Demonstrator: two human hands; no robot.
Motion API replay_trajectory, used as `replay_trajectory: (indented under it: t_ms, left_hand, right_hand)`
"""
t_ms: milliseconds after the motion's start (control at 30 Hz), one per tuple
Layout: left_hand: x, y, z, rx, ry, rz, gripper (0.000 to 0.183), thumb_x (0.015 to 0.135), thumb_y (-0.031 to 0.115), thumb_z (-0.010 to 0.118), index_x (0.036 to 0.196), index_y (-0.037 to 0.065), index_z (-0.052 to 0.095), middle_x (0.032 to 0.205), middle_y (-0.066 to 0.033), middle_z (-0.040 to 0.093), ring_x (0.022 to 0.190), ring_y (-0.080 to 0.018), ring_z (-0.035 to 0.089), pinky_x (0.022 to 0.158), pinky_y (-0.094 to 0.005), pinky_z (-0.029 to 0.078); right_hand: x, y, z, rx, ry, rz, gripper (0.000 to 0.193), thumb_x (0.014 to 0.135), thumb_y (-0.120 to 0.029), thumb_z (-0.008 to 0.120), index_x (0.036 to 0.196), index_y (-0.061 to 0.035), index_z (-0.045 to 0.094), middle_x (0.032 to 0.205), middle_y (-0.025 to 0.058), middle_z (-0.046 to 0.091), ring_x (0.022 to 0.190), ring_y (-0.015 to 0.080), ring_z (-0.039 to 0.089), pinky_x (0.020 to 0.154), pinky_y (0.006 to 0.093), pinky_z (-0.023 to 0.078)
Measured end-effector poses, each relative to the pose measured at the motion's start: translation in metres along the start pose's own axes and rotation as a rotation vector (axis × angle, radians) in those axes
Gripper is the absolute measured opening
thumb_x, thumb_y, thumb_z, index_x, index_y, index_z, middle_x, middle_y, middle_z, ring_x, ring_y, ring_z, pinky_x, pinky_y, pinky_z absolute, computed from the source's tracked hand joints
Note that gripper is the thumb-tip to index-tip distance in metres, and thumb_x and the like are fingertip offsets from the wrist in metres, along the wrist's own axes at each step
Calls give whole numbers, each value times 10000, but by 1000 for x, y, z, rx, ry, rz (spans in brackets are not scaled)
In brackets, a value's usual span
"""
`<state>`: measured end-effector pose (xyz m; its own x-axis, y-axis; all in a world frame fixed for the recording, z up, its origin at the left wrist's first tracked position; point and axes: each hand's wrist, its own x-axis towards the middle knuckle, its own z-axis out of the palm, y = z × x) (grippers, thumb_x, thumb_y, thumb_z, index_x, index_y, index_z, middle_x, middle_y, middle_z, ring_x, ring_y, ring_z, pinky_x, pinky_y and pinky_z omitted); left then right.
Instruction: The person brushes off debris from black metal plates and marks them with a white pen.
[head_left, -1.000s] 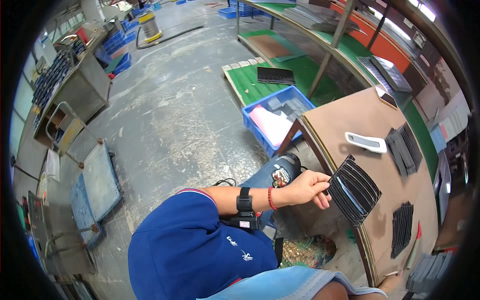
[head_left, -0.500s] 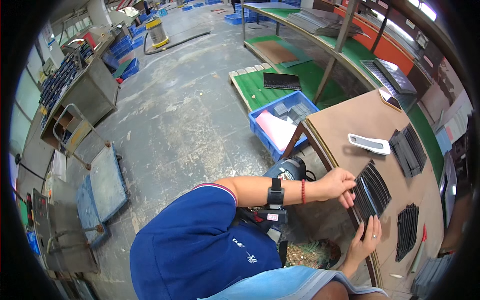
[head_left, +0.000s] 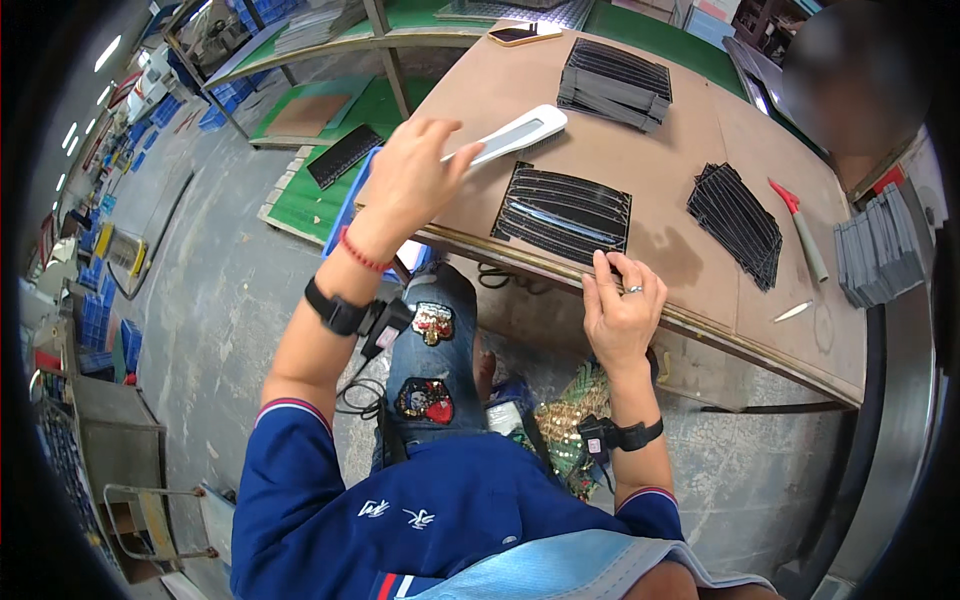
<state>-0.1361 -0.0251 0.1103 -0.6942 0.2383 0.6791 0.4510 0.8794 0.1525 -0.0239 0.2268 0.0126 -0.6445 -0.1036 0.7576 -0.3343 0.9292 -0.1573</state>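
At the left, on one green-topped pallet (head_left: 285,200), lies one black sheet (head_left: 345,157); one blue crate (head_left: 345,212) stands beside it, partly covered by the forearm. The left hand (head_left: 410,175) is at the near end of one white brush (head_left: 520,135), its fingers loosely curved about the handle; whether they grip it cannot be told. One phone (head_left: 525,34) lies at the far edge of the bench (head_left: 670,145). Three black piles are counted: one central ribbed pile (head_left: 565,208) at the front edge, one thicker stack (head_left: 615,85) behind it, one fanned pile (head_left: 737,225) farther right. The right hand (head_left: 625,305) touches the central pile's near right corner, fingers narrow; a pinch cannot be confirmed. Rightmost are one red-ended tool (head_left: 800,228), one small white piece (head_left: 793,311) and one grey stack (head_left: 880,250).
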Motion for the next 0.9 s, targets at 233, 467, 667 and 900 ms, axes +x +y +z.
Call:
replay_trajectory:
  t_ms: [233,467,667,900]
  left_hand:
    - [28,3,52,146,-518,55,411,925,313,584,1185,-4,566,965,-226,639,920,-386,626,803,-431,509]
    - [18,-2,37,-38,-549,54,368,927,221,564,1250,49,521,916,-247,620,817,-421,622,721,-461,504]
    - [-25,59,6,-313,-663,486,400,894,196,596,1279,95,563,821,-185,584,608,-341,607,531,-444,496]
    - [24,-8,51,177,-531,760,340,892,233,551,1178,61,617,659,-141,595,540,-287,598,479,-417,495]
  right_hand:
    - [-9,7,10,41,191,-42,291,776,-210,760,1023,-65,705,979,51,663,911,230,625,805,373,461]
    - [-10,10,12,45,230,-45,261,762,-171,767,986,-52,706,978,65,668,907,252,641,808,370,477]
    - [-12,11,17,26,261,-70,195,780,-164,751,932,-49,709,945,58,673,912,232,645,806,365,484]
    - [-12,9,19,63,296,-39,181,751,-88,758,920,-49,705,926,71,665,866,256,653,778,368,483]
